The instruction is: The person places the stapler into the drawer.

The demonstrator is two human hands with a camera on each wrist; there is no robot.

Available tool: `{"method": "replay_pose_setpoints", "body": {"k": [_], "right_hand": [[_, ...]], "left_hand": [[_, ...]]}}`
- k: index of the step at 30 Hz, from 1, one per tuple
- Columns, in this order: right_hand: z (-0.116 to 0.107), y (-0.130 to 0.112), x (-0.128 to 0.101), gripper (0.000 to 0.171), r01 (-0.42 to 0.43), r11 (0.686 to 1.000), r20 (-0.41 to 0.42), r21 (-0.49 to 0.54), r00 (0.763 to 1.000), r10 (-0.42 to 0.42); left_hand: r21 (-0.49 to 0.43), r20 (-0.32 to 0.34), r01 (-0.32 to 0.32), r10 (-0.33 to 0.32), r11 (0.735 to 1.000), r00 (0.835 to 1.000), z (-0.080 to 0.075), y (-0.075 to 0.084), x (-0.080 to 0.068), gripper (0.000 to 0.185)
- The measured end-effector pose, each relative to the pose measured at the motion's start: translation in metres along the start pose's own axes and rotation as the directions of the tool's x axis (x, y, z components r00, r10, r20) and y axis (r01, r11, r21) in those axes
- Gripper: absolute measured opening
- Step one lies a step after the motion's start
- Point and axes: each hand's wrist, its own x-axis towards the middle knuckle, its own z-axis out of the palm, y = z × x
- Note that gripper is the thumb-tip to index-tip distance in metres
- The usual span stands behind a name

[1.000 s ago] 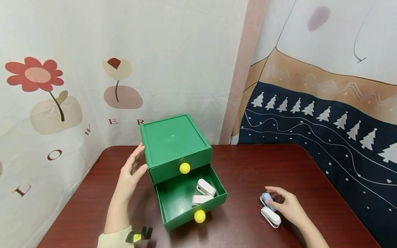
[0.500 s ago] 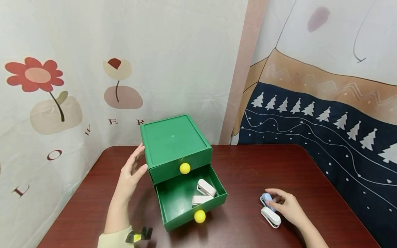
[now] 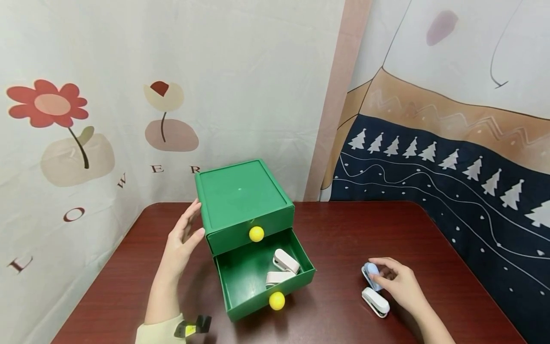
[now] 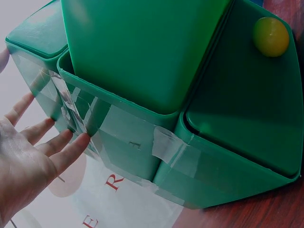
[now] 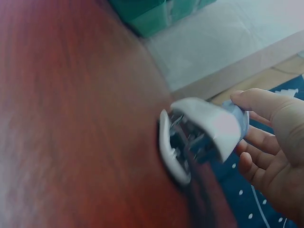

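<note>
My right hand pinches a small blue stapler between thumb and fingers at the right of the table. Just in front of it lies a white stapler, which partly hides the blue one in the right wrist view. At centre left stands a green two-drawer box, its lower drawer pulled out. Inside that drawer lie two more white staplers, one angled and one partly behind the front wall. My left hand rests its extended fingertips against the box's left side.
Yellow ball knobs mark the upper drawer and the lower drawer. A dark red table carries everything. Behind it hang a pale flower-print curtain and a navy cloth with white trees.
The blue stapler has shifted slightly away from the white one in my right hand's pinch. My left hand, the box and the drawer stay as they were.
</note>
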Motion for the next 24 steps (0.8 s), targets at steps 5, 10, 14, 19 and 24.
{"method": "replay_pose_setpoints", "body": {"k": [5,10,14,19,24], "right_hand": [[-0.001,-0.015,0.009,0.035,0.019,1.0,0.001,0.005,1.0,-0.019],[0.002,-0.032,0.016,0.036,0.087,0.996,-0.028,0.031,0.996,-0.086],[0.005,-0.049,0.019,0.036,0.1,0.992,-0.029,0.077,0.995,-0.098],[0.011,-0.074,0.024,0.037,0.108,0.987,-0.013,0.118,0.994,-0.107],[0.017,-0.095,0.027,0.036,0.175,0.971,-0.004,0.161,0.984,-0.177]], "left_hand": [[-0.007,0.003,-0.014,0.014,1.0,1.0,0.0,0.0,0.0,0.054],[-0.008,0.004,-0.003,0.003,1.0,1.0,0.0,0.0,0.001,0.054],[-0.004,0.003,0.002,-0.002,1.0,1.0,0.0,0.0,0.001,0.054],[-0.002,-0.003,0.002,-0.002,1.0,1.0,0.0,0.0,0.0,0.054],[0.01,-0.004,0.015,-0.015,1.0,1.0,0.0,0.0,0.0,0.054]]}}
